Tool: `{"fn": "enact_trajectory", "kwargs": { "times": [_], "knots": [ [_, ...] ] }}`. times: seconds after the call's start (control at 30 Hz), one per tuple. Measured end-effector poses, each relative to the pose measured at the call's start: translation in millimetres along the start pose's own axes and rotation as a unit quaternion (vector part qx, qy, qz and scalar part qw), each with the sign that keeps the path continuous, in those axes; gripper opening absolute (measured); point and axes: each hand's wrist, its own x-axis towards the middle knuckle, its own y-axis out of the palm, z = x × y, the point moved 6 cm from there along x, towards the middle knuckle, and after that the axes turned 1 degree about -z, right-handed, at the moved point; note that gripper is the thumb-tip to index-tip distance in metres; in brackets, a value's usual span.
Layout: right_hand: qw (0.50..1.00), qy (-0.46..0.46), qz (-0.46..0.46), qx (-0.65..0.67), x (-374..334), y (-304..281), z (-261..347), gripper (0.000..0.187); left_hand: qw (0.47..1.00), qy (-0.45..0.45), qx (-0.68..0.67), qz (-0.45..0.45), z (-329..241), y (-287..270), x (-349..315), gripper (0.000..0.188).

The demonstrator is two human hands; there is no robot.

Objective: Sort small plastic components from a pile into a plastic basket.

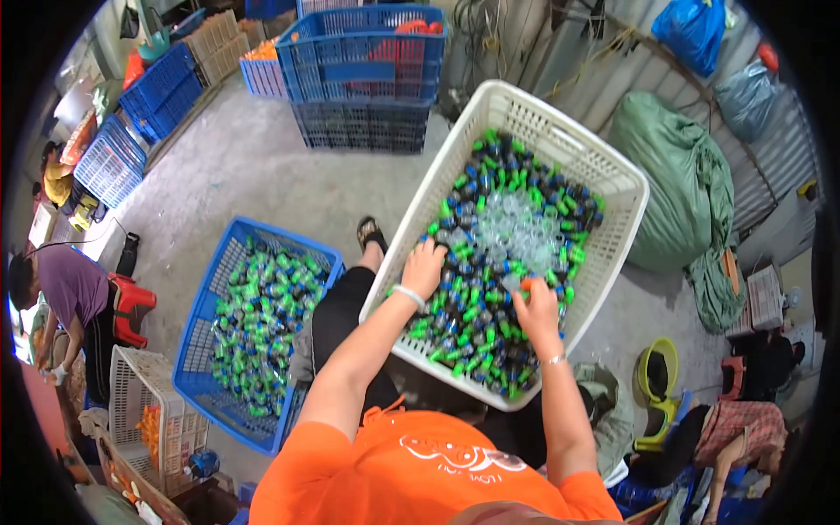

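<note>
A large white crate (560,140) stands tilted in front of me. Inside lie many small plastic parts (472,324) in green, black and blue, with a heap of clear plastic pieces (521,229) on top. At the crate's left side, my left hand (423,267) is closed over the parts; a small blue and dark bit shows by its fingertips, and what it grips is hidden. Over the parts to the right, my right hand (537,311) pinches a small clear plastic piece (511,283). A spot of orange shows at its fingertips.
A blue crate (197,319) of similar green parts stands by my left leg. Stacked blue crates (363,79) are ahead, a green sack (669,184) at right. People sit at far left (74,280) and lower right (744,429). A yellow-green basin (669,352) lies right.
</note>
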Motion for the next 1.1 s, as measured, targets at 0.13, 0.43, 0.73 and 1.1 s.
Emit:
{"fn": "enact_trajectory", "kwargs": {
  "times": [0.13,0.43,0.73,1.1],
  "knots": [
    [0.991,0.075,-0.03,0.104,-14.0,-4.1,-7.7,0.02,0.99,0.004,-0.125,-0.063,2.7,-26.7,-11.2,0.027],
    [0.975,0.011,0.087,0.202,3.3,-3.5,73.9,0.015,0.558,-0.395,-0.725,0.088,-45.6,-54.3,-91.4,0.021],
    [0.957,-0.01,0.066,0.281,-14.0,16.7,78.8,0.01,0.853,-0.266,-0.448,0.015,-35.8,-64.6,-104.1,0.028],
    [0.938,-0.096,0.199,0.268,-16.4,15.2,142.5,0.017,0.723,-0.421,-0.544,0.064,-24.8,-71.3,-105.3,0.027]
  ]
}}
